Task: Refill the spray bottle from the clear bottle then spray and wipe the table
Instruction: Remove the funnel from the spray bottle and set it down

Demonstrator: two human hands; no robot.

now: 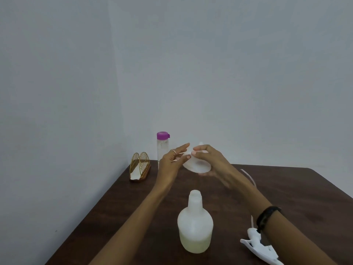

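**Getting the funnel ready before we pour**

We hold a white funnel (196, 165) up in the air between both hands, above the far half of the table (286, 197). Our left hand (170, 165) pinches the narrow end, the fingers (181, 150) closed lightly on the plastic, one of them wearing a ring. Our right hand (212, 165) cups the wide rim from the side and below, fingers curled around it. We judge that we hold it this way to turn it spout-down for the bottle, though its exact tilt is hard to read because it is blurred.

The spray bottle (195, 222) stands upright near us in the middle of the table, directly below and in front of our hands. Its neck is open, which is why the funnel is needed: the mouth is narrow. A little pale liquid sits in the bottom, so it does need refilling.

The spray head (259, 247) lies on its side at the right, beside our right forearm, its thin tube trailing away behind the arm. It is set well apart from the bottle so that it stays out of the way of pouring.

The clear bottle (162, 148) stands upright at the back, by the wall, its purple cap (163, 135) on. It is just behind our left hand, within easy reach. We will have to open it before any pouring.

To its left a small wire holder (140, 167) keeps a paper napkin, probably meant for the wiping.
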